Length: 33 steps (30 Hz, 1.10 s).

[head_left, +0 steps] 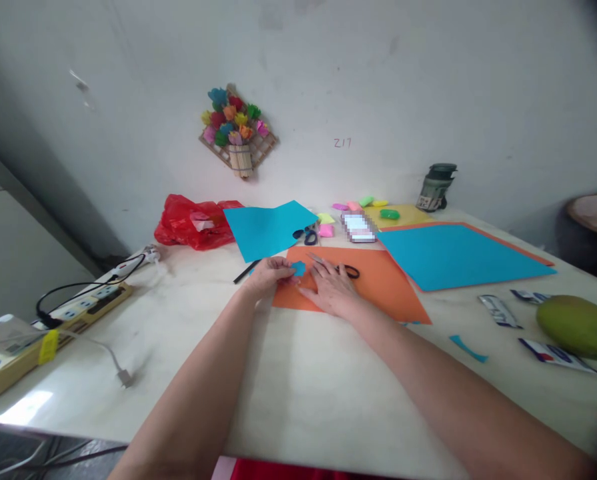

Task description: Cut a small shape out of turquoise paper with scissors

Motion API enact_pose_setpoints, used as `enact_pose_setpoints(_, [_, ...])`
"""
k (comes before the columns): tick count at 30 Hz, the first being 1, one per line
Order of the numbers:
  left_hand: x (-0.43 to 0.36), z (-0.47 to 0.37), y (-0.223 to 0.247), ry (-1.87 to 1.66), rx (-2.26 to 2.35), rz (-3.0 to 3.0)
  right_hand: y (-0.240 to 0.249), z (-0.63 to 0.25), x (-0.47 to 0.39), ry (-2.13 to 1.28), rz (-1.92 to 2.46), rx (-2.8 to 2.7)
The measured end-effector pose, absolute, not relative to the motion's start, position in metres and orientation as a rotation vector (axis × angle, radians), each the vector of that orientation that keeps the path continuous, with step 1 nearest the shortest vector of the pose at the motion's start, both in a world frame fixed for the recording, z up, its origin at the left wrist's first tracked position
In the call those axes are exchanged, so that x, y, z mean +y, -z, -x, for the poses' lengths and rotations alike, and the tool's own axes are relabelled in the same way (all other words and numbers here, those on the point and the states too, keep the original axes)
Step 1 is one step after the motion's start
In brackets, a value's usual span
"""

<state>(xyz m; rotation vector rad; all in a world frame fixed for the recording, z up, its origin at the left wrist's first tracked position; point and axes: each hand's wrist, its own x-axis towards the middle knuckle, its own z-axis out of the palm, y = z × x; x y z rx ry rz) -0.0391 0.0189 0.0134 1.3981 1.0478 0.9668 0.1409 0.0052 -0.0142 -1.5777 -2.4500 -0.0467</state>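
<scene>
My left hand (271,274) is closed, thumb and fingers pinching a small blue paper cutout (299,268) with a scalloped outline. The cutout is held over the left part of an orange paper sheet (388,283). On that same sheet rests my right hand (332,287), its fingers stretched out and apart. Scissors (351,271) lie by the right hand, a black handle loop showing behind it; the hand hides their middle. A second pair of dark scissors (311,237) lies farther back, beside a large cut blue sheet (265,227).
Left are a red plastic bag (193,223) and a power strip (78,317) with cables. Behind stand a phone (359,227), clay packets (327,230) and a bottle (435,188). Right lie blue paper (463,257), a blue scrap (468,348), wrappers (498,311) and a mango (578,325).
</scene>
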Motion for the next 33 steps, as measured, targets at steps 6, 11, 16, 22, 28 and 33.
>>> enact_pose_setpoints(6, [0.011, 0.041, -0.021, -0.741, 1.157, -1.548, 0.014, -0.143, 0.003, 0.08, 1.507, -2.457])
enact_pose_setpoints(11, [0.008, 0.043, -0.023, -0.642, 1.28, -1.601, 0.013, -0.147, 0.006, 0.103, 1.43, -2.35])
enact_pose_setpoints(16, [0.006, 0.041, -0.028, -0.595, 1.36, -1.616, 0.006, -0.145, 0.006, 0.016, 1.313, -2.169])
enact_pose_setpoints(22, [0.005, 0.045, -0.033, -0.483, 1.364, -1.661, 0.005, -0.124, 0.005, -0.448, 1.238, -2.034])
enact_pose_setpoints(28, [0.001, 0.057, -0.048, -0.308, 1.496, -1.761, 0.001, -0.111, 0.009, -0.702, 1.321, -1.997])
enact_pose_setpoints(33, [0.0, 0.066, -0.052, -0.298, 1.715, -1.644, 0.001, -0.101, 0.007, -0.586, 1.401, -2.074])
